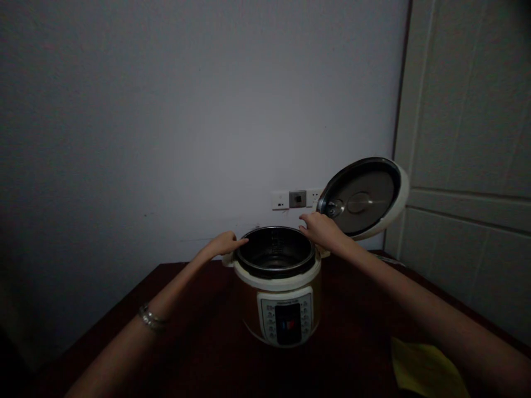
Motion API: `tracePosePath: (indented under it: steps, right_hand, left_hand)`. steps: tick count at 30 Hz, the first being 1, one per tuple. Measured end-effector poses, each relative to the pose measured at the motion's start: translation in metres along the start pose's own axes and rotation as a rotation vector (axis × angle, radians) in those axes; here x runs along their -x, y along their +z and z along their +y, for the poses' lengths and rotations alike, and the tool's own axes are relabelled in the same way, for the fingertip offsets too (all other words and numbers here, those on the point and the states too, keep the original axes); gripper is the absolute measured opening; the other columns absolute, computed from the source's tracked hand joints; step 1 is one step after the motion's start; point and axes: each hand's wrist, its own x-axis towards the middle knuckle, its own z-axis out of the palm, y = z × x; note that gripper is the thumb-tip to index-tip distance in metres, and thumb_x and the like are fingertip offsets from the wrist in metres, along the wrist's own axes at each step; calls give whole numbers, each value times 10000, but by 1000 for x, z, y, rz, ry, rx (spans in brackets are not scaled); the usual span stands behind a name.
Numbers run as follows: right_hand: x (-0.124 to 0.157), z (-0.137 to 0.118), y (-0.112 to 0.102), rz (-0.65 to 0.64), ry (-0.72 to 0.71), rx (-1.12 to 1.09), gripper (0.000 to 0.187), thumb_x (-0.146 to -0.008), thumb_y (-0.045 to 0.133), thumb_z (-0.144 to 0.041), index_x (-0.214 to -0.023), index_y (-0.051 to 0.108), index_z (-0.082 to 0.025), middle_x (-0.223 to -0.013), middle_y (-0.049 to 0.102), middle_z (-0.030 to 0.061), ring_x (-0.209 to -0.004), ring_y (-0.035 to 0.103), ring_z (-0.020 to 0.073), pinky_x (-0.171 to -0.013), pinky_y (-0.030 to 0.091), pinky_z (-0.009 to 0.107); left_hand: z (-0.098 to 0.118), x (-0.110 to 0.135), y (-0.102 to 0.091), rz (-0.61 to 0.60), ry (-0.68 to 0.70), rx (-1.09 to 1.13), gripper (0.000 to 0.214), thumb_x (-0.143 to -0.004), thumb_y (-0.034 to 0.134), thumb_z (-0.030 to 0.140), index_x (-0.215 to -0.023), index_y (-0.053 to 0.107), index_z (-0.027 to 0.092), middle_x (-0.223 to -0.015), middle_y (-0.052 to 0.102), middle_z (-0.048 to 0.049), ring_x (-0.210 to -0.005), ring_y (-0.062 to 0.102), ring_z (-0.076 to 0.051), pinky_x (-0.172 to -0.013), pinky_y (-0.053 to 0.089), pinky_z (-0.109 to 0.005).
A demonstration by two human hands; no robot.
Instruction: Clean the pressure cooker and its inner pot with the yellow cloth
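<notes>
An open cooker [276,284] stands upright on a dark red counter [199,320] at twelve o'clock, its lid [360,196] tilted up at two o'clock, a dark pot [271,249] seated inside; the left hand [225,244] is at the pot's ten o'clock rim, one digit over the edge, the right hand [321,228] at two o'clock, fingers bent; whether either grips, I cannot tell. The step in hand looks like handling the pot by its rim; the next move seems to call for even, level control from both sides.
</notes>
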Motion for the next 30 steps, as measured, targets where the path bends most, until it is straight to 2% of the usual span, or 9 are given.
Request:
tracePosePath:
  steps: [2,5,10,14,22,26,30]
  right_hand:
    - [-1,8,16,-28,44,14,353,-839,471,-294,-1070,619,-72,-989,651,226,-937,622,324,-749,458,383]
    - [-1,19,30,-95,73,12,326,-807,526,-330,-951,651,-66,-948,657,233,-891,637,328,-705,460,358]
    - [-7,29,43,-162,74,-28,260,-750,590,-259,-927,655,-81,-940,670,190,-877,648,272,-668,440,275]
    - [-12,31,47,-190,64,-55,215,-719,601,-208,-878,659,-75,-891,677,183,-836,654,265,-622,421,261]
    - [-12,33,42,-186,39,-113,186,-714,580,-176,-829,669,-58,-850,684,183,-793,651,242,-578,397,239]
    - [-13,32,32,-191,36,-150,138,-695,570,-157,-711,678,-73,-680,678,136,-656,641,198,-493,351,218]
    - [-18,29,16,-159,57,-185,107,-657,594,-140,-659,681,-79,-641,671,122,-628,629,186,-482,341,214]
  left_hand:
    - [-3,-2,3,-3,8,-53,476,-728,478,572,-526,547,146,-445,455,2,-458,395,-113,-518,297,-264]
    - [-6,-4,6,-39,3,-54,408,-725,494,493,-516,538,146,-475,460,4,-481,399,-113,-525,297,-262]
    - [-6,-1,6,-63,-7,-1,347,-727,486,418,-509,515,150,-487,438,21,-496,394,-103,-517,292,-245]
    - [-4,1,8,-49,-26,36,313,-718,489,373,-497,498,152,-482,421,26,-489,384,-100,-507,283,-245]
    - [-5,0,13,26,-36,103,295,-709,489,313,-459,483,156,-431,369,44,-463,362,-94,-499,243,-250]
    - [-4,-3,7,81,-28,138,317,-696,513,301,-419,438,165,-397,287,66,-445,291,-79,-492,193,-254]
    - [-2,-5,-6,109,-18,212,345,-694,539,296,-401,408,171,-383,245,73,-425,236,-66,-478,157,-257]
